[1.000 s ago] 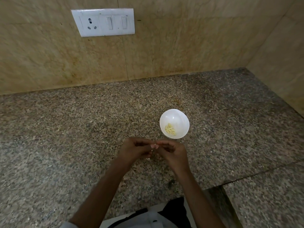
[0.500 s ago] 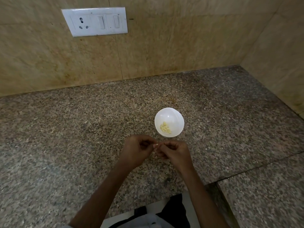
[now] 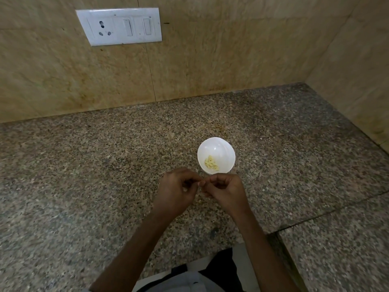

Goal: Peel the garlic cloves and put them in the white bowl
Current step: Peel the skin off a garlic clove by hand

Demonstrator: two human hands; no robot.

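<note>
Containers: one white bowl (image 3: 223, 147) stands upright on the table (image 3: 84, 169), right of centre. It holds a small heap of peeled garlic cloves (image 3: 211, 164), pale yellow, lying on the near side of its floor. The rest of the bowl's inside is bare white.

Hands: both are raised over the table just in front of the bowl, on my side of it, and their fingertips meet at one spot close to the bowl's near rim. My left hand (image 3: 176, 191) has its fingers curled in. The garlic clove (image 3: 184, 189) being worked shows only as a small pale spot inside that curl. My right hand (image 3: 227, 191) also has its fingers curled, with thumb and forefinger drawn together against the left fingertips. Whether they nip the clove or only its skin I cannot tell, as the spot is hidden and too small.

Surroundings: the table is speckled granite, with a brownish stain (image 3: 219, 128) just beyond the bowl and a seam (image 3: 328, 213) crossing it at the right. A white switch plate (image 3: 120, 26) with one socket and two switches sits on the beige wall (image 3: 221, 60) behind. A second wall closes the right side. My hands partly screen the bowl's near edge.
</note>
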